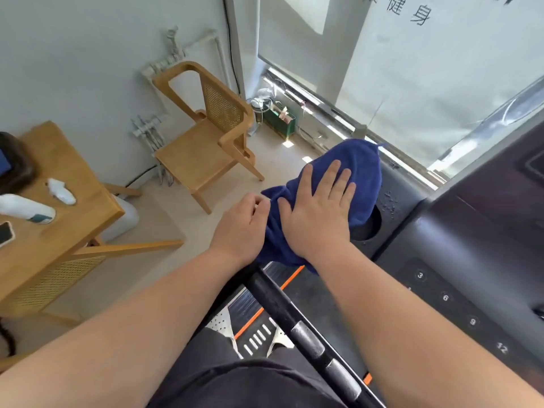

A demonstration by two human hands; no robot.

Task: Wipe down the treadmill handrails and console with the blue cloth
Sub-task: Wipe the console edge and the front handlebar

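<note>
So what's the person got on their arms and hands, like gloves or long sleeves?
No gloves and no sleeves in view. The left hand and right hand are bare, and so are the left forearm and right forearm. No watch, bracelet or ring shows. Dark clothing shows lower down.

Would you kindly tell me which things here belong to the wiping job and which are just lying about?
For the job: blue cloth, handrail, console, right hand pressing the cloth, left hand gripping its edge.
Lying about: wooden chair, table, white bottle, phone.
</note>
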